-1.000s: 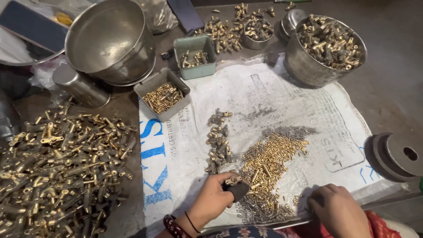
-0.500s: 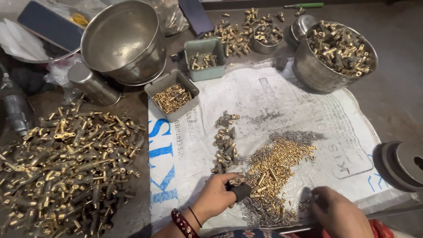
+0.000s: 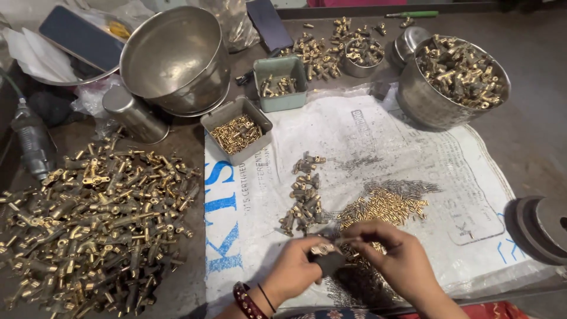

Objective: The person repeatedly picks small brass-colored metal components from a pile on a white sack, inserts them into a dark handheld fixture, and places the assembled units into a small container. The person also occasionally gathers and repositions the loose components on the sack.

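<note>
Two hands work low in the view over a white sack spread on the dark table; to the left of the sack lies a broad heap of brass fittings, the biggest mass of metal in sight; above it a large steel bowl leans tilted on its side beside a small steel canister; at the upper right a steel pot stands full of more brass fittings; a dark round weight sits at the right edge. On the sack, a spread of small brass pins runs just above the hands, with a loose column of grey-gold pieces just left of it; a grey tray of small brass parts rests on the sack's upper left corner, and a green tray stands near it, further back. The left hand, a beaded bracelet at its wrist, has its grip closed around a small dark tool with a brass piece at its top; the right hand meets it, thumb and forefinger pinched together on a thin pin touching that piece.
</note>
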